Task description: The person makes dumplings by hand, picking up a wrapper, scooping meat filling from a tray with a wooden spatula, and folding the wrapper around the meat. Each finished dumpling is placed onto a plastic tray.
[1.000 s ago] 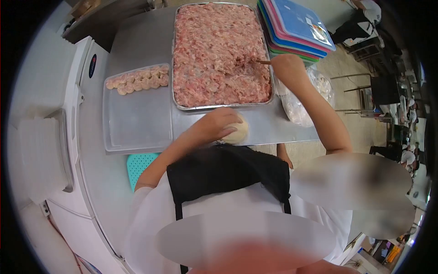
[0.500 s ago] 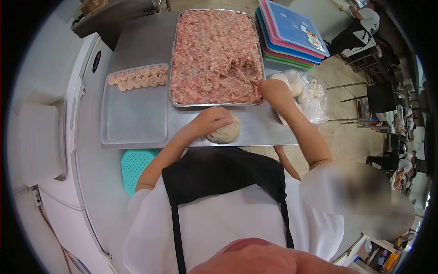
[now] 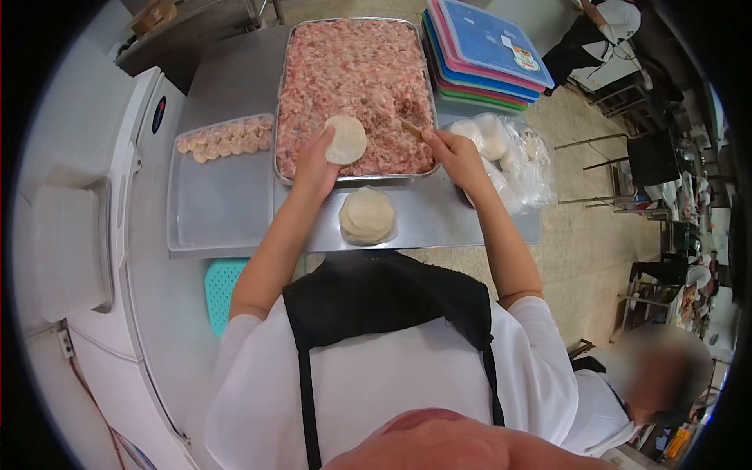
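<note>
My left hand [image 3: 315, 164] holds a round dumpling wrapper [image 3: 346, 141] over the near edge of a big metal tray [image 3: 276, 149] of minced meat filling [image 3: 352, 70]. In my right hand [image 3: 458, 159] is a thin wooden stick or spatula [image 3: 412, 128]; its tip reaches into the dug-out hollow at the filling's right side. A stack of pale round wrappers [image 3: 367, 216] lies on the steel table in front of me. Left of the filling, a shallow plastic tray [image 3: 219, 207] carries rows of shaped dumplings [image 3: 227, 139] along its far side.
Stacked coloured plastic lids [image 3: 493, 47] stand at the back right. Clear bags with pale round dough pieces [image 3: 501, 149] lie beside my right forearm. The steel table's [image 3: 439, 223] front edge is close to my apron. A person [image 3: 599, 407] is at my right; others are farther off.
My left hand has left the wrapper stack and moved up over the filling with one wrapper. The wooden tool now shows in my right hand. The person at right has shifted.
</note>
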Demonstrator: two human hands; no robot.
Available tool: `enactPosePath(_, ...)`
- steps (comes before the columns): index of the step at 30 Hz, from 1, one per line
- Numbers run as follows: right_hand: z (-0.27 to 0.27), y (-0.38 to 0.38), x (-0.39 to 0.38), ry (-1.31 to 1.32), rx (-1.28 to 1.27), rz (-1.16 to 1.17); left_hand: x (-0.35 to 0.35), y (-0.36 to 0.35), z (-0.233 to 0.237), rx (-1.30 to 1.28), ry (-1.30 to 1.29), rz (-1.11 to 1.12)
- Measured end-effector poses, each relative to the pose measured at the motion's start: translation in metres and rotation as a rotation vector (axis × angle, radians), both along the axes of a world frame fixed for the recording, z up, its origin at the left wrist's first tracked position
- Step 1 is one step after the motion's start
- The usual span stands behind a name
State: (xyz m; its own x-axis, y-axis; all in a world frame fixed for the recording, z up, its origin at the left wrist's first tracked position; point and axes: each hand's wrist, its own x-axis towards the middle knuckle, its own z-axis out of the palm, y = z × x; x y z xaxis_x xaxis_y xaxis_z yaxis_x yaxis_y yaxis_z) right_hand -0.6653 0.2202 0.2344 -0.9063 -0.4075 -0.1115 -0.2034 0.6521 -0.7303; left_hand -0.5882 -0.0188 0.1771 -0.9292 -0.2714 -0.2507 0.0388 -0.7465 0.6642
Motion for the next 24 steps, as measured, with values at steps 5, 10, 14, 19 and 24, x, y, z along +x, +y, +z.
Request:
enactPosePath(5, -0.027, -0.021, 0.006, 0.327, -0.224, 0.204, -0.023, 0.026, 0.046, 0.404, -0.032, 0.118)
enactPosePath(10, -0.013, 0.014, -0.022, 0.356, 0.057, 0.436, -0.027, -0.02, 0.0, 0.358, 0.188, 0.327)
enactPosePath(14, 0.0, 0.021, -0.032, 0.465, 0.541, 0.422, -0.003, -0.03, 0.027, 0.4, 0.086, 0.364)
enactPosePath(19, 0.003, 0.011, 0.005, 0.597, 0.623, 0.427, 0.016, -0.016, 0.018, 0.379, 0.101, 0.398)
enactPosePath(24, -0.058, 0.027, 0.014, 0.373, 0.299, 0.301, 0.044, 0.018, 0.006, 0.447, 0.024, 0.313)
